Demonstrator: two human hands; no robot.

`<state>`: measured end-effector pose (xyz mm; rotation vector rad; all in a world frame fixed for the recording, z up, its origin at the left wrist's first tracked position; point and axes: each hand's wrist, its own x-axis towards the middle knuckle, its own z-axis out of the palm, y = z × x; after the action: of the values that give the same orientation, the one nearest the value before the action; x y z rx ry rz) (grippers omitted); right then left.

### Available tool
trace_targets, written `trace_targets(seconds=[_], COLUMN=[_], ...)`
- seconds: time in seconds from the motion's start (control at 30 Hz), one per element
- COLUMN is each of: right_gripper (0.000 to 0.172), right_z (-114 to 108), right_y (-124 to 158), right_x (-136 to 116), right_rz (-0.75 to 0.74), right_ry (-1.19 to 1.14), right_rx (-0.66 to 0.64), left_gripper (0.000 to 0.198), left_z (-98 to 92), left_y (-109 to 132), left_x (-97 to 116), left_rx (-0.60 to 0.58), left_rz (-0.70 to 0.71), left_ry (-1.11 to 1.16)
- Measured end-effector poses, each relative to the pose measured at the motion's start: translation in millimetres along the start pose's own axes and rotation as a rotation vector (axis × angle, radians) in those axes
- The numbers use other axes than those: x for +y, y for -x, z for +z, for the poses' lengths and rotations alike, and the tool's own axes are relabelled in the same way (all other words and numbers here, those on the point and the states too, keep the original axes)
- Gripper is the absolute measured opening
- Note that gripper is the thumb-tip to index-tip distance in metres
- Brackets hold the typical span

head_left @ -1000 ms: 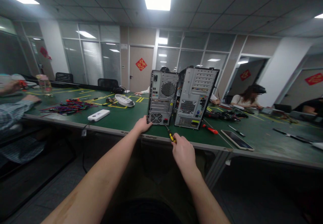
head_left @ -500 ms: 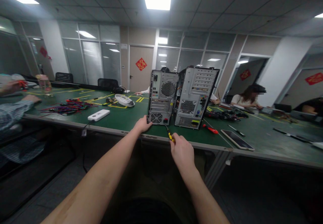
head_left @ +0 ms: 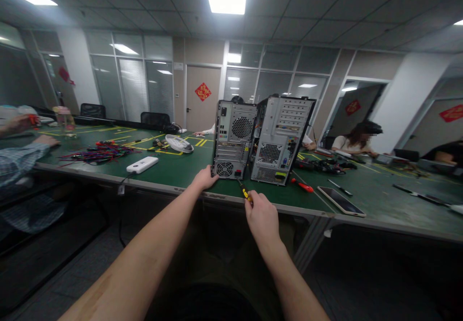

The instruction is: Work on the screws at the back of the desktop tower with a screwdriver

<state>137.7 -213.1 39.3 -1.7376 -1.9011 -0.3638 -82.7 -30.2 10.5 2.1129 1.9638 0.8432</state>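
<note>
Two computer towers stand side by side on the green table, rear panels facing me. At the lower left corner of the left tower (head_left: pixel 233 137), my left hand (head_left: pixel 205 178) grips the case edge, with its fingers partly hidden. A yellow and black screwdriver (head_left: pixel 245 192) is in my right hand (head_left: pixel 261 207), its shaft pointing up to the bottom edge of the left tower, near the red power switch. The exact contact of the tip is too small to tell. The right tower (head_left: pixel 278 142) is untouched. A red-handled tool (head_left: pixel 303 185) lies to its right.
On the green table (head_left: pixel 170 174) are a white power strip (head_left: pixel 142 164), bundled wires (head_left: pixel 101 152), a white fan-like part (head_left: pixel 179 144), a phone (head_left: pixel 341 201) and dark cables (head_left: pixel 325 165). People sit at the left, far side and right.
The screwdriver handle and my right hand have shifted very slightly. My left hand keeps its place on the left tower, and both towers look unmoved on the table.
</note>
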Motion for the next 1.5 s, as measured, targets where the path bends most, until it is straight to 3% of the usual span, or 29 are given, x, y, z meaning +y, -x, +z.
trace_targets(seconds=[1.5], right_gripper=[0.014], right_z=[0.6], right_y=[0.2], right_x=[-2.4], right_rz=[0.008], right_ry=[-0.002], right_rx=[0.003], left_gripper=[0.057], left_z=[1.0], left_y=[-0.6], left_x=[0.1], left_rx=[-0.007], left_rz=[-0.019], left_ry=[0.008])
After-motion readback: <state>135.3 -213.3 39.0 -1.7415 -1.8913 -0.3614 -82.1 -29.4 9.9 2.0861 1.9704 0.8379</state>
